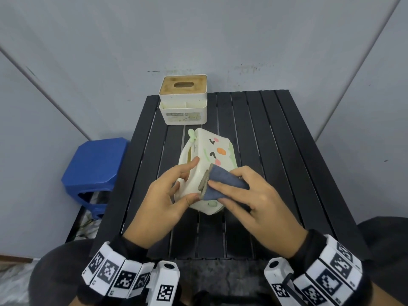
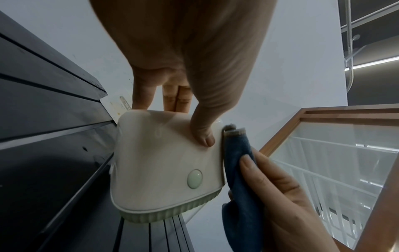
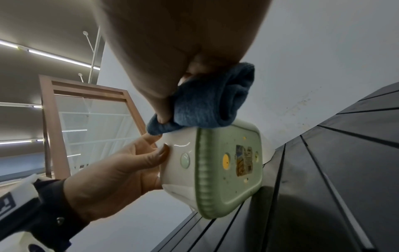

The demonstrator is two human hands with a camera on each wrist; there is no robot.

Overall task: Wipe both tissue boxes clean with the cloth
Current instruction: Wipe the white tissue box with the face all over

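Tissue boxes: 2 on view, both over the black slatted table (image 1: 276, 151). Far left beside the table, 1 blue stool (image 1: 95, 166) on the floor. Next, towards the table's back left edge, box no. 1, the white tissue box (image 1: 183, 111) w/ a wooden slotted lid, standing upright, untouched, well apart from both hands. Nearer the middle, box no. 2, the cartoon-face tissue box (image 1: 212, 151), cream w/ a green base, tipped on its side and lifted off the slats at the near end. Left hand (image 1: 167, 195) wrapped round its near end, thumb pressed on the cream end wall, fingers on the far side. 1 blue cloth (image 1: 223, 184), folded, grey underside showing at the edge, pressed against the box's upward face. Right hand (image 1: 249, 199) gripping that cloth, thumb and fingers curled round the fold. 2 wrist bands w/ black-and-white markers at bottom.
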